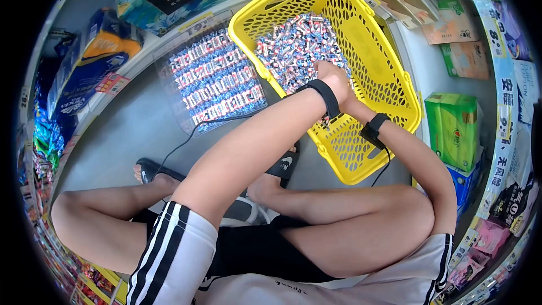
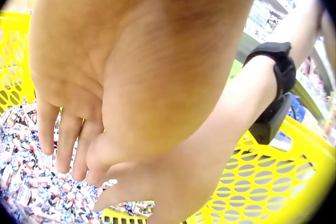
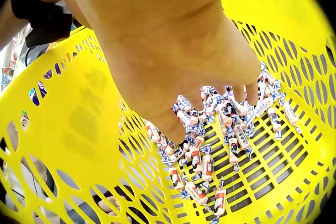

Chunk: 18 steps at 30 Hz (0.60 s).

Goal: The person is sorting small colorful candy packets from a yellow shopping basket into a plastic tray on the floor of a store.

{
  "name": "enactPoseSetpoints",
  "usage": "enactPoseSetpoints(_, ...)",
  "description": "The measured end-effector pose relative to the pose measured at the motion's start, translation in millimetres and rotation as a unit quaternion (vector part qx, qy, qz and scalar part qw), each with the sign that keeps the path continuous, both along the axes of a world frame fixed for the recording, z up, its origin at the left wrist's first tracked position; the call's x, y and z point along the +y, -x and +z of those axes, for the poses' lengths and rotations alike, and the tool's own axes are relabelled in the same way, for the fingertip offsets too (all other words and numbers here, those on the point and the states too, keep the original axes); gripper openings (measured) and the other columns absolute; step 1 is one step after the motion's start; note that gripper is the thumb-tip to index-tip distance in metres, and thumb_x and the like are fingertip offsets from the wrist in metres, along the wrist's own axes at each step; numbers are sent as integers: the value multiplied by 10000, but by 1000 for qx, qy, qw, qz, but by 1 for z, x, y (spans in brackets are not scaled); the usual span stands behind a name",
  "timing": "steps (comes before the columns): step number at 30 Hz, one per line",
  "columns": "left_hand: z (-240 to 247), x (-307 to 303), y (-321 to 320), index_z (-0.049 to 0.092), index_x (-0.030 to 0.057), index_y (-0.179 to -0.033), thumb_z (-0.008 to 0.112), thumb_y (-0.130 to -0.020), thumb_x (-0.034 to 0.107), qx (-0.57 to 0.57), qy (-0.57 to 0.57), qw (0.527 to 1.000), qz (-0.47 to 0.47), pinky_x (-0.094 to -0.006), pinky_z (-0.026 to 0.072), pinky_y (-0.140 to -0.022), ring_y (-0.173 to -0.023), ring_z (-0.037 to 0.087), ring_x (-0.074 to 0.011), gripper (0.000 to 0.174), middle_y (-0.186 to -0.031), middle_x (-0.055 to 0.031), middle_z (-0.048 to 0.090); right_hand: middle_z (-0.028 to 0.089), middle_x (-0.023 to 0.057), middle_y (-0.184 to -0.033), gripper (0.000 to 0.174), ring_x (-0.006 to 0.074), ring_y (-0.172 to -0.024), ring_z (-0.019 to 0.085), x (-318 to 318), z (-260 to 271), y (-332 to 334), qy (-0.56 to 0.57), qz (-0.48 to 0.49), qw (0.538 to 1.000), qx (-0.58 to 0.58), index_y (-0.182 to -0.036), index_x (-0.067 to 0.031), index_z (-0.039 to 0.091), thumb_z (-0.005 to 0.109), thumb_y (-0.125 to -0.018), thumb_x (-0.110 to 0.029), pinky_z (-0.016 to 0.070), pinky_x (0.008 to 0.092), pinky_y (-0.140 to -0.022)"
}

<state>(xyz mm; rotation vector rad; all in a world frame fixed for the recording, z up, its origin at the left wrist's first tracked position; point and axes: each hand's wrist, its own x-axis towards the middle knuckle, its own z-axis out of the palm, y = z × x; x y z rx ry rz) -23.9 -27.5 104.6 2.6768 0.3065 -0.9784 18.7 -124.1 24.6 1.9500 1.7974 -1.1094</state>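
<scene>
Small twist-wrapped candies (image 1: 299, 42) in white, blue and red are heaped at the far end of a yellow plastic basket (image 1: 389, 70). My left hand (image 1: 333, 79) is over the near side of the heap; its fingers (image 2: 68, 137) extend down toward the candies in the left wrist view. Just beside it, lower in the head view, my right hand (image 1: 354, 107) reaches into the basket. In the right wrist view the right hand's fingertips are down among loose candies (image 3: 236, 124), partly hidden behind the palm. Left of the basket, more candies (image 1: 217, 76) lie in neat rows.
A clear plastic bin (image 1: 169, 87) surrounds the rows of candies. Shelves with tissue packs, such as a green pack (image 1: 454, 130) and a blue pack (image 1: 93, 59), enclose both sides. A black cable (image 1: 195, 130) runs over the floor by a sandal (image 1: 152, 170).
</scene>
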Motion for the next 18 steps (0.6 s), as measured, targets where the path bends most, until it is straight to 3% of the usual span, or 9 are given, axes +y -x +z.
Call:
enactPoseSetpoints(2, -5, -2, -8, 582, 184, -1476, 796, -859, 446, 58, -4, 998, -14, -568, 365, -1139, -1375, 548, -273, 703, -1501, -73, 574, 588, 152, -1382, 594, 384, -1316, 482, 3, -7, -13, 6, -8, 1000, -10, -1305, -134, 631, 785, -762, -317, 422, 463, -1073)
enactPoseSetpoints(3, -14, -4, -10, 582, 184, -1476, 796, -859, 446, 58, -3, 998, -14, -568, 365, -1139, -1375, 548, -273, 703, -1501, -73, 574, 579, 145, -1400, 617, 382, -1337, 466, 3, -12, -20, 7, -19, 1000, -17, -1323, -141, 624, 787, -758, -329, 412, 463, -1087)
enactPoseSetpoints(5, -34, -10, -9, 728, 193, -1290, 619, -974, 245, 15, -42, 999, -10, -381, 499, -952, -1202, 675, -215, 338, -1295, -11, 719, 559, 131, -1436, 663, 379, -1378, 433, 1, -25, -29, 9, -49, 998, -35, -1357, -155, 612, 792, -750, -351, 391, 463, -1115)
enactPoseSetpoints(8, -22, -4, -12, 709, 188, -1319, 616, -977, 260, 46, -8, 999, -2, -400, 483, -995, -1243, 650, -229, 362, -1339, -18, 694, 540, 117, -1472, 709, 376, -1419, 401, -9, -51, -43, 17, -78, 995, -57, -1392, -170, 599, 797, -743, -374, 370, 464, -1143)
enactPoseSetpoints(10, -23, -2, -15, 701, 184, -1330, 628, -969, 271, 65, 1, 998, 1, -391, 488, -1010, -1276, 632, -229, 379, -1375, -24, 673, 493, 110, -1523, 740, 372, -1442, 360, -15, -52, -42, -102, -2, 988, -116, -1423, -165, 584, 798, -753, -393, 335, 469, -1169)
enactPoseSetpoints(13, -27, 0, -17, 708, 184, -1319, 650, -956, 270, 41, 9, 999, 11, -346, 506, -982, -1285, 628, -214, 378, -1383, -19, 668, 453, 121, -1558, 781, 382, -1468, 329, -3, -30, -49, -19, -12, 997, -78, -1446, -150, 566, 804, -753, -422, 353, 485, -1157)
enactPoseSetpoints(14, -29, -1, -18, 717, 184, -1304, 668, -945, 265, 35, 11, 999, 21, -312, 516, -963, -1275, 635, -197, 371, -1376, -20, 672, 453, 121, -1558, 781, 382, -1468, 329, -3, -29, -48, -18, -12, 997, -78, -1446, -150, 566, 804, -753, -422, 353, 485, -1157)
enactPoseSetpoints(18, -55, -4, -21, 737, 185, -1270, 664, -947, 254, 22, -10, 999, 44, -318, 525, -953, -1240, 656, -202, 338, -1326, -23, 700, 475, 172, -1520, 699, 381, -1408, 423, -14, -50, -42, -112, -86, 988, -61, -1406, -135, 591, 776, -788, -404, 423, 483, -1100)
